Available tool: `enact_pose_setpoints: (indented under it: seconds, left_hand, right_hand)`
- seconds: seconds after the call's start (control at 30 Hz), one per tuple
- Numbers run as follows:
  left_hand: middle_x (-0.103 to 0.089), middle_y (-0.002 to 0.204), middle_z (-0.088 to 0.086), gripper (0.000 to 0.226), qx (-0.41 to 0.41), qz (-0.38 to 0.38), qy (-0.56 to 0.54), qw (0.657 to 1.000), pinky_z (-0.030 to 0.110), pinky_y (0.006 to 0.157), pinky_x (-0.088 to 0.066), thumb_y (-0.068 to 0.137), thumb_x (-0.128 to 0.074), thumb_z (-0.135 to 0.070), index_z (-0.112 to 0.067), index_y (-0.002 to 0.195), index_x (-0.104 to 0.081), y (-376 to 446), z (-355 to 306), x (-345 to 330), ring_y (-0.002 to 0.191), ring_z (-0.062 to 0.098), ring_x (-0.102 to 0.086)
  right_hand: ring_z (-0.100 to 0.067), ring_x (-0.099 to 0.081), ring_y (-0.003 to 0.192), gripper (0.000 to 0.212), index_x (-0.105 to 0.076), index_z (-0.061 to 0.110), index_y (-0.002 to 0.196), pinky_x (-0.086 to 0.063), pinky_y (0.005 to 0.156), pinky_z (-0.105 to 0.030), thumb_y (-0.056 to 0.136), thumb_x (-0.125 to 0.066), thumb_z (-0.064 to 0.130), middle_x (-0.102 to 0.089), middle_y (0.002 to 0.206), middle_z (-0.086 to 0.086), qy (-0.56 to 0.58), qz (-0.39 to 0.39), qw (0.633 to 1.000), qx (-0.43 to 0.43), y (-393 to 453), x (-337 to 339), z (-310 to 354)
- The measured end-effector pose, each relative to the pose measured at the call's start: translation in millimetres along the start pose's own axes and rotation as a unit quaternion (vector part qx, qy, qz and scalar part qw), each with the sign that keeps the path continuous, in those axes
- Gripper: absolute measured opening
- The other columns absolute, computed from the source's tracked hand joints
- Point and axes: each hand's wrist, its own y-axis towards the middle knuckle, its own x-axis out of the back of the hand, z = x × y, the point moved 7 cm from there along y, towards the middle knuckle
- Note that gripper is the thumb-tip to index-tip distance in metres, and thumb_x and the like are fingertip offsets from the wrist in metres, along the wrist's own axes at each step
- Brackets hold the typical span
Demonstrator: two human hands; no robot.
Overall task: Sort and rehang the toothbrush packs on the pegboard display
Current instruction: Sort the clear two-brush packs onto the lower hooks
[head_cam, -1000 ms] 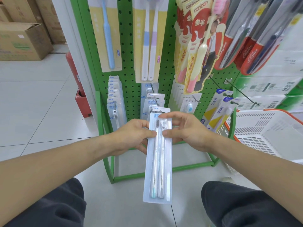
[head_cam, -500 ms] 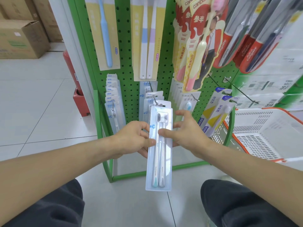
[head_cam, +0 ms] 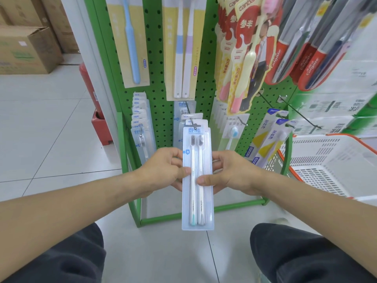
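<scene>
Both hands [head_cam: 163, 170] [head_cam: 232, 172] grip twin-brush pack [head_cam: 197, 201] at pegboard [head_cam: 161, 82].

One head-worn wide-angle view looks forward and down, close to the green pegboard [head_cam: 161, 82] at 12 o'clock, knees at 6.

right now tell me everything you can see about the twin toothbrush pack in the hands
The twin toothbrush pack is a long, narrow, clear plastic blister on a pale card with a blue header. Two slim pale brushes with dark bristles lie side by side inside, heads up; the left has a teal handle end. It hangs upright, its top hole at the peg tip in front of similar packs. The left hand and the right hand pinch its side edges, thumbs on the front.
</scene>
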Motion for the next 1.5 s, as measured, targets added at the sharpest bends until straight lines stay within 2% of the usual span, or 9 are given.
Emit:
enact_pose_setpoints:
  seconds: [0.17,0.3,0.47,0.7,0.9,1.1,1.27,1.33,1.5]
  left_hand:
    - [-0.078,0.086,0.012,0.019,0.022,0.034,0.014,0.999,0.037,0.064,-0.062,0.096,-0.068,-0.016,-0.005,0.106,-0.057,-5.4,-2.6,-7.1,0.077,0.028,-0.076]
    - [-0.078,0.090,0.015,0.018,0.039,0.022,0.009,0.999,0.036,0.062,-0.063,0.096,-0.068,-0.014,-0.003,0.108,-0.060,-6.4,3.4,-7.6,0.078,0.031,-0.076]
    - [-0.078,0.082,0.006,0.010,0.035,0.026,-0.008,0.999,0.032,0.060,-0.060,0.098,-0.065,-0.014,-0.007,0.104,-0.061,-6.8,6.1,-8.8,0.071,0.020,-0.075]
    - [-0.078,0.100,0.011,0.037,0.023,0.050,-0.019,0.998,0.037,0.066,-0.063,0.089,-0.074,-0.004,-0.006,0.120,-0.053,-8.1,5.0,-5.4,0.085,0.026,-0.077]
    - [-0.079,0.096,0.008,0.037,0.024,0.024,-0.041,0.999,0.040,0.069,-0.064,0.090,-0.074,-0.007,-0.007,0.118,-0.051,-9.3,13.3,-9.9,0.085,0.025,-0.077]
    - [-0.078,0.101,0.009,0.033,0.052,0.221,0.016,0.974,0.036,0.074,-0.063,0.090,-0.075,-0.011,-0.014,0.121,-0.067,-33.7,39.5,-46.4,0.087,0.024,-0.075]
    - [-0.079,0.089,0.002,0.030,0.041,0.203,0.040,0.978,0.031,0.067,-0.061,0.091,-0.073,-0.011,-0.012,0.120,-0.068,-37.3,48.3,-48.2,0.082,0.027,-0.073]
    - [-0.078,0.087,-0.001,0.031,0.039,0.193,0.048,0.979,0.033,0.068,-0.062,0.093,-0.072,-0.011,-0.013,0.123,-0.065,-38.0,50.1,-47.5,0.081,0.027,-0.073]
    - [-0.076,0.107,0.014,0.048,0.084,0.209,0.069,0.972,0.041,0.078,-0.063,0.089,-0.078,-0.021,-0.023,0.129,-0.051,-40.0,54.7,-46.5,0.086,0.034,-0.075]
  right_hand:
    - [-0.034,-0.074,0.103,0.045,-0.067,0.008,0.126,-0.062,0.086,-0.050,0.084,-0.079,-0.002,-0.076,0.112,-0.018,0.026,0.029,0.999,-0.022,-2.2,-4.7,-4.3]
    - [-0.031,-0.074,0.104,0.043,-0.067,0.010,0.126,-0.063,0.083,-0.043,0.085,-0.078,0.000,-0.076,0.113,-0.014,0.015,0.091,0.993,-0.072,-6.3,-16.5,-12.7]
    - [-0.030,-0.073,0.105,0.045,-0.068,0.009,0.121,-0.063,0.084,-0.042,0.082,-0.078,-0.009,-0.077,0.112,-0.008,-0.043,0.187,0.973,-0.126,-16.4,-34.7,-22.7]
    - [-0.030,-0.074,0.104,0.046,-0.069,0.005,0.119,-0.063,0.079,-0.041,0.077,-0.082,-0.009,-0.077,0.107,-0.006,-0.062,0.169,0.979,-0.094,-13.6,-31.5,-19.9]
    - [-0.028,-0.074,0.103,0.047,-0.067,0.005,0.123,-0.064,0.077,-0.039,0.080,-0.080,-0.008,-0.077,0.110,-0.009,-0.067,0.172,0.977,-0.108,-18.0,-28.6,-21.2]
    - [-0.032,-0.074,0.102,0.045,-0.067,0.007,0.121,-0.063,0.075,-0.039,0.080,-0.080,-0.005,-0.077,0.109,-0.011,-0.049,0.124,0.990,-0.047,-21.9,-21.4,-21.5]
    - [-0.037,-0.072,0.107,0.056,-0.061,0.006,0.129,-0.062,0.084,-0.046,0.080,-0.076,-0.016,-0.074,0.117,-0.018,-0.062,0.168,0.982,-0.058,-27.1,-23.0,-27.0]
    - [-0.034,-0.073,0.101,0.058,-0.061,0.008,0.128,-0.062,0.081,-0.045,0.078,-0.075,-0.019,-0.075,0.114,-0.017,-0.073,0.166,0.981,-0.063,-28.2,-22.3,-28.6]
    - [-0.036,-0.073,0.103,0.057,-0.063,0.008,0.127,-0.063,0.073,-0.039,0.077,-0.076,-0.017,-0.075,0.112,-0.019,-0.089,0.141,0.983,-0.076,-27.2,-25.2,-36.1]
